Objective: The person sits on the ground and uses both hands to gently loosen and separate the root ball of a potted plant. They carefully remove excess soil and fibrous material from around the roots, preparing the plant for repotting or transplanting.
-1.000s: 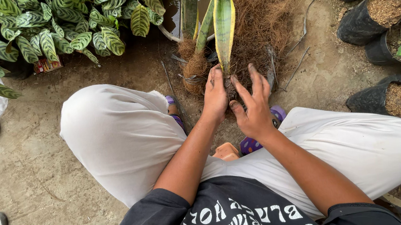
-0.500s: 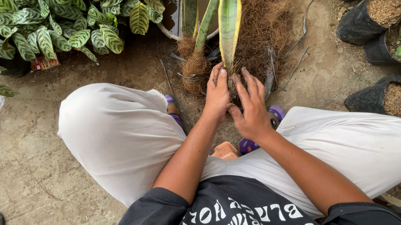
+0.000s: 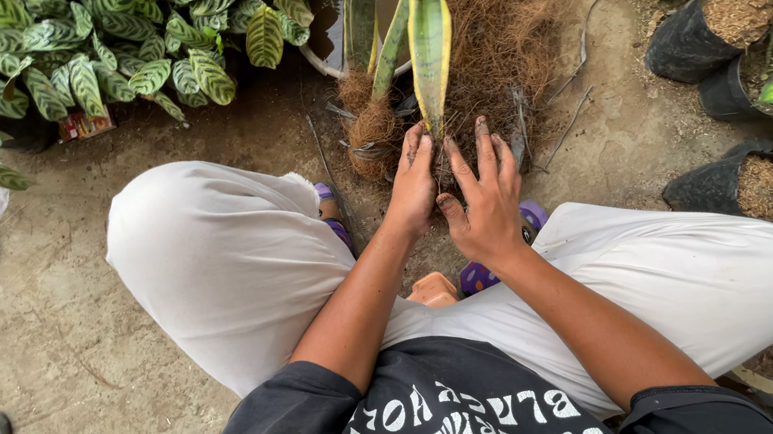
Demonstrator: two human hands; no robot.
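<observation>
- Open room: bare ground (image 3: 49, 323) lay at 9 o'clock of the knees; black grow bags (image 3: 696, 36) crowded 2 o'clock, leafy plants (image 3: 97, 56) 11 o'clock.
- Snake plant (image 3: 429, 38) stood at 12 o'clock, its root ball (image 3: 485, 60) between the feet.
- Left hand (image 3: 414, 185): fingers loosely curved, pressed against the plant's base.
- Right hand (image 3: 487, 201): fingers (image 3: 485, 143) spread, flat on the root ball, not clenched.

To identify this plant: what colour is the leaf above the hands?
Green with yellow edges, the leaf; head view.
</observation>
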